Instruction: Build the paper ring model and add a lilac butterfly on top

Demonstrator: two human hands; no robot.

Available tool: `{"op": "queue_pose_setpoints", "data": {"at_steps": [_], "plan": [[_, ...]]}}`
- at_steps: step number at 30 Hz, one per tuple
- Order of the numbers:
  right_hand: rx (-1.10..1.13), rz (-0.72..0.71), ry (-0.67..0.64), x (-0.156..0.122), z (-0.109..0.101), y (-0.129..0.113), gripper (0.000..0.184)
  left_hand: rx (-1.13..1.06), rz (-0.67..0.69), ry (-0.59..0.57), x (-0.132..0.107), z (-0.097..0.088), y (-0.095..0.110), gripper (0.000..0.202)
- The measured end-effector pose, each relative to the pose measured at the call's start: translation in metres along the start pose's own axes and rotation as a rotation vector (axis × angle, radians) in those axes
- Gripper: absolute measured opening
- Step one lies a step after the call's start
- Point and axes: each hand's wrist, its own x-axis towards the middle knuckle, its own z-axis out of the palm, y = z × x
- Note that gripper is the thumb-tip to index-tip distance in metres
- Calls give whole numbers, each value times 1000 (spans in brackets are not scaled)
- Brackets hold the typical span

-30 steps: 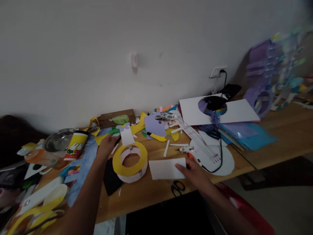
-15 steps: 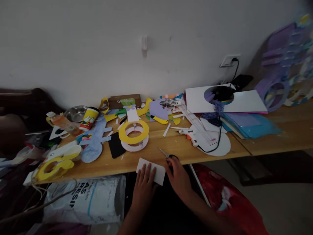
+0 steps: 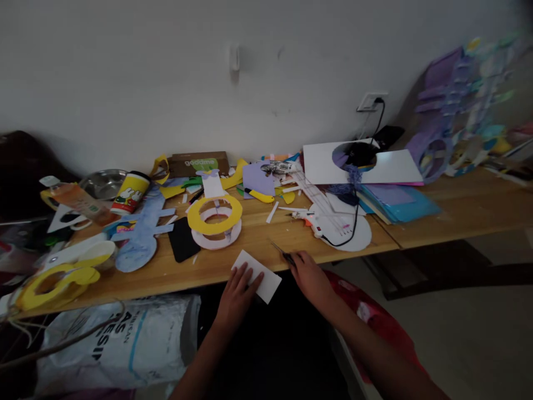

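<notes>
My left hand [image 3: 235, 294] holds a white rectangular card [image 3: 259, 274] at the front edge of the wooden table [image 3: 233, 258], fingers laid on top of it. My right hand [image 3: 308, 276] grips a pair of scissors [image 3: 281, 253], whose blades point up and left just right of the card. Behind the card stands a ring-shaped paper piece [image 3: 215, 220] with a yellow top and a white base.
A black rectangle [image 3: 182, 239], blue cutout [image 3: 140, 235], yellow cup [image 3: 126, 193], metal bowl [image 3: 101, 184] and bottle [image 3: 75, 200] crowd the left. A white glue gun [image 3: 323, 224] with a black cord, white board [image 3: 358, 165] and blue sheets [image 3: 397, 202] lie right. A plastic bag [image 3: 120, 340] sits below.
My hands drew back from the table's middle to its front edge. The left hand took the white card, the right hand picked up the scissors. The card now sits higher and tilted.
</notes>
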Motion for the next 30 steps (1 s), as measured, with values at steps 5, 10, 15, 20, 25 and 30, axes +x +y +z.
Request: {"op": "queue_pose_setpoints", "data": {"at_steps": [5, 10, 15, 20, 25, 30], "plan": [[-73, -32, -9, 13, -7, -11, 53, 51, -10, 49, -8, -2, -4, 51], [-102, -142, -9, 71, -35, -31, 36, 117, 26, 24, -12, -6, -8, 50], [-149, -76, 60, 189, -54, -48, 26, 130, 26, 31, -9, -4, -10, 53], [-163, 5, 59, 250, -40, -51, 35, 87, 2, -19, -8, -7, -11, 59], [-128, 33, 58, 250, -38, -36, 35, 10, 12, -55, -1, -8, -15, 78], [-32, 81, 157, 238, -67, -35, 34, -9, -22, -33, 12, -7, -14, 72]]}}
